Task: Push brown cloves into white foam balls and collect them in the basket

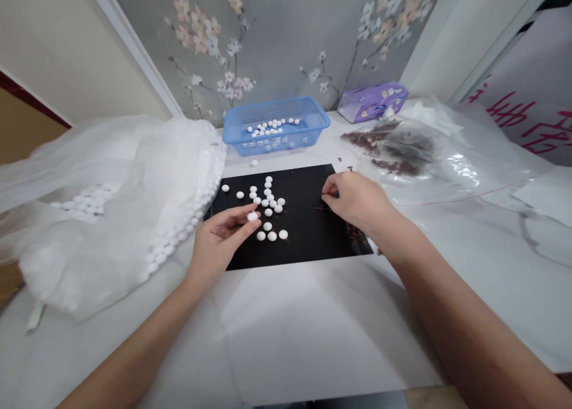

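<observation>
Between the thumb and fingers of my left hand (218,236) is a small white ball (252,217), held just above the left part of a black mat (308,236). Several loose white balls (269,212) lie on the mat beside and beyond that hand. My right hand (355,197) is closed in a pinch over the mat's right side. Whatever its fingertips grip is too small to make out. Thin dark brown twig-like bits (322,208) lie right under those fingertips, and a small heap of reddish-brown bits (355,233) is partly hidden below the right wrist.
Behind the mat stands a blue plastic basket (277,141) holding several white balls. A large translucent bag of white balls (111,200) fills the left. At the right lies a clear bag (465,165) with brown bits inside. A purple package (375,101) rests against the wall.
</observation>
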`<state>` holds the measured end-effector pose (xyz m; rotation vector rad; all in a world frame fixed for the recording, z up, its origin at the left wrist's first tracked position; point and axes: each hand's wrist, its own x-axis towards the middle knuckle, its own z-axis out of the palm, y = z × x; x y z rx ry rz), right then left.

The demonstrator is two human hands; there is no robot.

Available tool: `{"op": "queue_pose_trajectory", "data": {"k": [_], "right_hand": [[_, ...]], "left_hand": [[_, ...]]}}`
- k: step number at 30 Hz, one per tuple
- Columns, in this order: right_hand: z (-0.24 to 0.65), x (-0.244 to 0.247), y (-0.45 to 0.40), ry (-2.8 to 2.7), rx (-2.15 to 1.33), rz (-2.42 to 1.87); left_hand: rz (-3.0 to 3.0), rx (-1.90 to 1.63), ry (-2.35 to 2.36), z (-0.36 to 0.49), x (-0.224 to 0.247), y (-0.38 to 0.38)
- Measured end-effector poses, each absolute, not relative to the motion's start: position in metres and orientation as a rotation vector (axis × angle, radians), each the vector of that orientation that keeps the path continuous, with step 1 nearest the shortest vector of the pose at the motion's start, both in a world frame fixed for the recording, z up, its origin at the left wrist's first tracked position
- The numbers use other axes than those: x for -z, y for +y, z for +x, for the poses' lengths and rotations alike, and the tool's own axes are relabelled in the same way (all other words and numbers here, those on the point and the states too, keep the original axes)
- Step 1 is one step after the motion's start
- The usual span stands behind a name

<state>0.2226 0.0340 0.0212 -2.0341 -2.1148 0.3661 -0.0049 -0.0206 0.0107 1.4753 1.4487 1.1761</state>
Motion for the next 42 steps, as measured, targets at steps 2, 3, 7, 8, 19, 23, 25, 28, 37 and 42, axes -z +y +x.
{"op": "queue_pose_trajectory", "data": {"k": [2, 3, 7, 8, 19, 23, 25, 28, 37, 42], "right_hand": [[0.223, -0.021, 0.035, -2.079, -0.44, -2.024], [0.224, -0.02, 0.035, -2.065, -0.472, -2.014], [0.225, -0.016, 0.037, -2.041, -0.532, -1.95], [0.225, -0.015, 0.038, -2.036, -0.53, -1.941], [0.226, -0.008, 0.041, -2.009, -0.539, -1.918], [0.226, -0.01, 0.04, -2.004, -0.508, -1.916], [0.225, -0.01, 0.04, -2.003, -0.515, -1.905], [0.225, -0.009, 0.04, -2.015, -0.563, -1.859], [0.227, -0.012, 0.038, -2.034, -0.642, -1.799], [0.225, -0.011, 0.038, -2.062, -0.754, -1.757]], "left_hand": [[1.481, -1.184, 1.44, -0.005, -0.01, -0.021], [1.481, -1.191, 1.436, -0.005, -0.01, -0.021], [1.484, -1.22, 1.455, -0.003, -0.012, -0.022], [1.495, -1.223, 1.461, -0.003, -0.012, -0.023], [1.682, -1.215, 1.526, -0.005, -0.012, -0.024], [1.751, -1.183, 1.53, -0.005, -0.012, -0.025], [1.772, -1.164, 1.523, -0.006, -0.012, -0.025], [1.786, -1.114, 1.525, -0.007, -0.012, -0.023], [2.183, -0.957, 1.632, -0.016, -0.005, -0.011], [2.414, -0.869, 1.584, -0.018, -0.003, -0.009]]}}
